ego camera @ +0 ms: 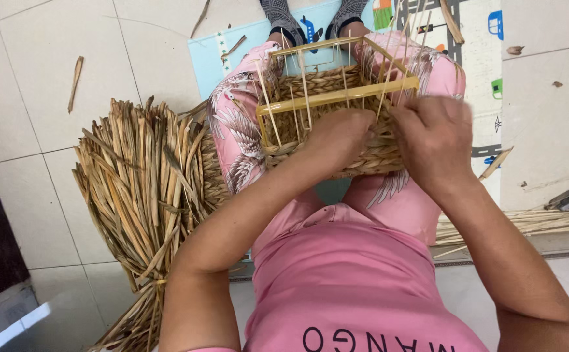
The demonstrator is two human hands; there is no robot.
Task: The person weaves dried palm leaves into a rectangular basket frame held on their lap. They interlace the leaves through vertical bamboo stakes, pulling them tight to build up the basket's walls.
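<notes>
Both fingertips hidden against the woven basket (pixel 336 124).

Your left hand (pixel 340 133) and right hand (pixel 431 140) press on a half-woven basket (pixel 327 124) in your lap. Dried reeds (pixel 144 189) lie beside your left knee.

the half-woven basket (pixel 336 124) is tan straw on a yellow frame (pixel 336 98). left of it, the bundle of dried leaves (pixel 147 189) is pale brown with greyish streaks. the trousers (pixel 239 124) are pink with white and grey bird-and-feather print; the shirt (pixel 343 280) near the camera is plain pink with dark lettering. far off, the mat (pixel 480 39) is light blue and cream with cartoon vehicles. the floor tiles (pixel 30 65) are off-white.
</notes>
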